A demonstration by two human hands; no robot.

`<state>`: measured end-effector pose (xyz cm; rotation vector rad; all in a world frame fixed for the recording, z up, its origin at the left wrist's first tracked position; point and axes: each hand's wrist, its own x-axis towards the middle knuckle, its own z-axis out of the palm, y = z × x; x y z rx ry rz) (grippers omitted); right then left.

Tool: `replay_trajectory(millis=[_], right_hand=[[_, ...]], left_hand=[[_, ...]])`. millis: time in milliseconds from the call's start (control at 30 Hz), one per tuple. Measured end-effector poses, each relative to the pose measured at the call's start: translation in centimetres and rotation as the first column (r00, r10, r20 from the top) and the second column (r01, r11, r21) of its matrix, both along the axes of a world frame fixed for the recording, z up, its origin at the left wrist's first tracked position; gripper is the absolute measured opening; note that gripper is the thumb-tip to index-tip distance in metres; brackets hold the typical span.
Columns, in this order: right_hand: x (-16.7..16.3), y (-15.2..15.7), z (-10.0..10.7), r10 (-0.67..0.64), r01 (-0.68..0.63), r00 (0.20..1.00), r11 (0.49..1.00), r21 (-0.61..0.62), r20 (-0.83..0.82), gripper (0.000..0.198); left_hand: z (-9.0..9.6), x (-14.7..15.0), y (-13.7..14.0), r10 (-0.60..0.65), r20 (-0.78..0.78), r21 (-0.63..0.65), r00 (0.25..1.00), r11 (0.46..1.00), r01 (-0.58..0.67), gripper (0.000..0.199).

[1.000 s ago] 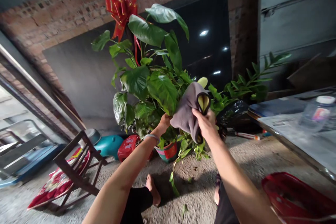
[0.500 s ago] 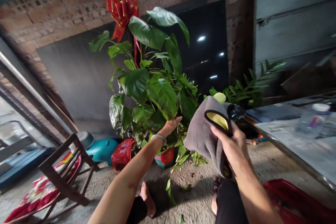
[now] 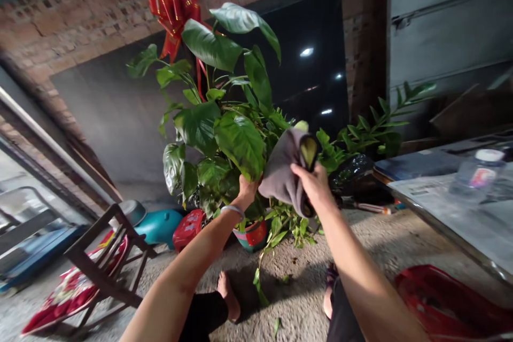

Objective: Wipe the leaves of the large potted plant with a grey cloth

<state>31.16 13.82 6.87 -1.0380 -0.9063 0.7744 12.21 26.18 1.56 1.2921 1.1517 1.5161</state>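
Observation:
My left hand [image 3: 248, 190], with a bangle at the wrist, is at the lower tip of a big green leaf [image 3: 241, 141]. It appears closed around that tip, though the leaf covers part of the fingers. In my right hand [image 3: 315, 184] is a grey cloth [image 3: 278, 173] with black edging and a yellow inner side, gripped at its right end. The cloth's left edge comes up beside the leaf and my left hand. The leaf belongs to a tall plant in a red and green pot [image 3: 252, 236], which carries a red ribbon bow [image 3: 174, 13] near its top.
To the left stand a wooden chair [image 3: 98, 251] with a red cushion, a teal rounded object [image 3: 160, 227] and a red stool [image 3: 188, 228]. A table [image 3: 433, 197] on the right bears a plastic bottle [image 3: 479, 176]. Behind the plant leans a dark panel [image 3: 316, 64].
My right hand has carried the cloth left and forward, close to the leaf. My left hand has shifted slightly left, to the leaf's tip. The view has moved a little.

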Motion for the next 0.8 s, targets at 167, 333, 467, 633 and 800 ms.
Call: replay_trajectory(millis=[167,333,467,633,800], right_hand=[[-1.8,-1.4,-7.2,0.147,-0.129,0.987,0.965,-0.227,0.065,0.039],[0.1,-3.3,-4.0,-0.091,0.093,0.995,0.995,-0.037,0.05,0.049],[-1.7,-0.7,0.2,-0.107,0.099,0.991,0.989,0.111,0.075,0.043],[-4.0,-0.4,-6.5,0.167,-0.14,0.978,0.97,-0.198,0.124,0.037],[-1.0,-3.9,-9.3,0.042,-0.015,0.995,0.958,-0.285,0.087,0.042]], left_hand=[[1.5,-3.8,-1.7,0.063,0.011,-0.002,0.998,0.998,-0.063,0.023],[1.8,-4.1,-3.0,0.056,0.094,-0.034,0.994,0.998,-0.053,0.026],[1.9,-2.5,-3.7,-0.002,0.125,-0.031,0.992,0.999,0.006,0.027],[2.4,-3.6,-4.5,0.029,0.093,-0.034,0.995,0.999,-0.026,0.025],[2.8,-5.5,-4.8,0.036,0.119,-0.131,0.992,0.991,-0.02,0.028]])
